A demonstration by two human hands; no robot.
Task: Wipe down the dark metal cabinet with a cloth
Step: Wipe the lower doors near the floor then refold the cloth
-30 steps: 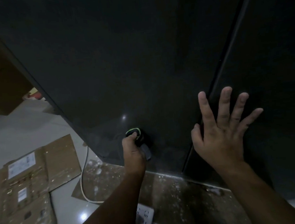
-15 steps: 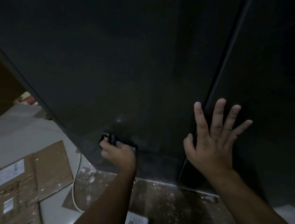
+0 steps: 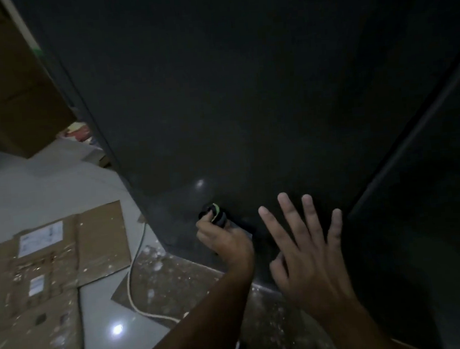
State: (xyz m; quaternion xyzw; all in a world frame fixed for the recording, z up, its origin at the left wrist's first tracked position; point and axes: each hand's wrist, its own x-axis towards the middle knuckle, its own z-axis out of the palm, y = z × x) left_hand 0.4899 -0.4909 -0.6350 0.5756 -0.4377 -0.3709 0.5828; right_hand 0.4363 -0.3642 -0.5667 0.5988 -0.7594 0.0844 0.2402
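Down by floor, nearest: two bare forearms. One thin white cable [image 3: 132, 289] curving over glossy pale floor [image 3: 31, 187]. Flattened cardboard [image 3: 91, 248] to left, brown, taped, two white labels. Left hand [image 3: 224, 242] curled tight round one cloth [image 3: 216, 213], a dark wad with green edge, pressed low on cabinet [image 3: 244, 90]. Right hand [image 3: 306, 253] just beside, fingers straight, spread wide; contact with panel unclear. Cabinet: one, dark smooth metal, seam at right. Farthest left, one brown box [image 3: 4, 82].

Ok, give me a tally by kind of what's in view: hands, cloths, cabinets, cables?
Hands: 2 (left hand, right hand)
Cloths: 1 (dark cloth with a green edge, gripped by the left hand)
Cabinets: 1 (dark cabinet)
Cables: 1 (white cable on the floor)
Total: 5
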